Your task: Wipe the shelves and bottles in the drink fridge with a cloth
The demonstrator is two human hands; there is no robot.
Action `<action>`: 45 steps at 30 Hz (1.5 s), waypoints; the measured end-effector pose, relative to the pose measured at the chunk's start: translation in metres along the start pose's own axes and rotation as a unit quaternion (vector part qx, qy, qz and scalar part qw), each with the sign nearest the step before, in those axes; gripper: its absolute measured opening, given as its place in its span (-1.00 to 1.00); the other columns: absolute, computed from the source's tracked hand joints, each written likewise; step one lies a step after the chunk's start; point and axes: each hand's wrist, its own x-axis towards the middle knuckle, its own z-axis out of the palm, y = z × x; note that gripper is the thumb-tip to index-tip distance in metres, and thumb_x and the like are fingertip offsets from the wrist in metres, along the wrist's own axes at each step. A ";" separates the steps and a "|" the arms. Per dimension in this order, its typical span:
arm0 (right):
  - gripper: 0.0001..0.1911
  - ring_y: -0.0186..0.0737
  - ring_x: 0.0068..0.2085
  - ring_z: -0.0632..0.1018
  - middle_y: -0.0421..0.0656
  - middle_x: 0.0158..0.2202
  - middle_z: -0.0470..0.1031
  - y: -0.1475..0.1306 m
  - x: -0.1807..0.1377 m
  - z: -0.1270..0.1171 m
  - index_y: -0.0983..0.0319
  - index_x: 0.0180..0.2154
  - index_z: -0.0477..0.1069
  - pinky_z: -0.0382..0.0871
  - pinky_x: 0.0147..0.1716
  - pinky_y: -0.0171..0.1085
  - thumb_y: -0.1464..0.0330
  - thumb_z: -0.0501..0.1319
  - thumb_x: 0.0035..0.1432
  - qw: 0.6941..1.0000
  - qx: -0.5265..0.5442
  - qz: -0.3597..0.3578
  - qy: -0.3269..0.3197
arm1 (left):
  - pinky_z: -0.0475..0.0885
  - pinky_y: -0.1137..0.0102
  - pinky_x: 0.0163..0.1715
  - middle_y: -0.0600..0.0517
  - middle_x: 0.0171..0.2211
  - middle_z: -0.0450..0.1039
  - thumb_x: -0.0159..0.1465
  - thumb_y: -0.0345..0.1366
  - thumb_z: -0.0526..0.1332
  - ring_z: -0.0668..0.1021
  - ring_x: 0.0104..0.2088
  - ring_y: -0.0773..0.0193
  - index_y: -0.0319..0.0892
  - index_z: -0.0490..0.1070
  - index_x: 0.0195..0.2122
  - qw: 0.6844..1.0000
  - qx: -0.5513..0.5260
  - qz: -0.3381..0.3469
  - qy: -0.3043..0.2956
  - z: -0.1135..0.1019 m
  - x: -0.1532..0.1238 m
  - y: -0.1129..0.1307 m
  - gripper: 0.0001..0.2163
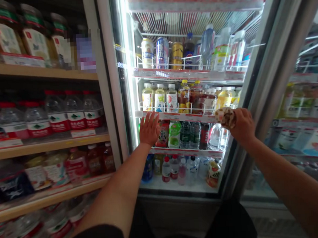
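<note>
My left hand [149,129] rests with fingers spread on the front rail of a shelf [185,117] inside an open drinks fridge, touching the bottles just below it. My right hand [241,125] is closed around a crumpled patterned cloth [225,117], pressed against the right end of the same shelf rail. Juice bottles [159,97] stand on that shelf above my hands. Green and dark bottles [185,133] stand on the shelf beneath.
The fridge door [269,81] stands open at the right. Cans and bottles [163,52] fill the upper shelf. Wooden shelves [48,144] at the left hold water bottles [57,115] and jars [34,38]. Small bottles [174,168] stand on the fridge floor.
</note>
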 end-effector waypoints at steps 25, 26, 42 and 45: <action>-0.64 0.09 -0.11 0.47 0.08 -0.14 0.48 0.008 -0.017 0.003 0.23 -0.13 0.38 0.37 -0.15 -0.10 0.17 0.29 0.09 0.997 -0.038 0.006 -0.069 | -0.16 0.08 0.47 -0.05 0.43 0.07 0.44 -0.26 0.03 -0.07 0.48 0.16 -0.10 0.08 0.43 0.999 0.025 0.021 0.015 0.001 -0.001 -0.001 -0.47; -0.63 0.10 -0.10 0.47 0.08 -0.15 0.48 0.008 -0.018 0.003 0.22 -0.12 0.37 0.36 -0.15 -0.09 0.16 0.29 0.08 0.997 -0.034 0.013 -0.070 | -0.15 0.08 0.47 -0.05 0.43 0.07 0.44 -0.26 0.03 -0.07 0.48 0.15 -0.11 0.09 0.43 0.999 0.026 0.022 0.015 0.001 -0.001 -0.001 -0.48; -0.64 0.11 -0.13 0.48 0.03 -0.18 0.42 0.009 -0.013 -0.008 0.14 -0.23 0.29 0.36 -0.16 -0.07 0.22 0.37 -0.04 0.987 -0.030 0.120 -0.104 | -0.10 0.06 0.46 -0.05 0.42 0.11 0.44 -0.27 0.01 -0.03 0.48 0.15 -0.11 0.12 0.41 0.999 0.026 0.023 0.019 0.001 -0.001 0.000 -0.49; -0.62 0.09 -0.11 0.48 0.03 -0.13 0.42 0.010 -0.010 -0.007 0.14 -0.20 0.29 0.37 -0.14 -0.08 0.22 0.35 -0.04 0.983 -0.042 0.151 -0.100 | -0.11 0.06 0.46 -0.05 0.42 0.12 0.44 -0.26 0.00 -0.02 0.48 0.14 -0.10 0.12 0.41 1.000 0.019 0.017 0.015 0.001 -0.001 0.000 -0.49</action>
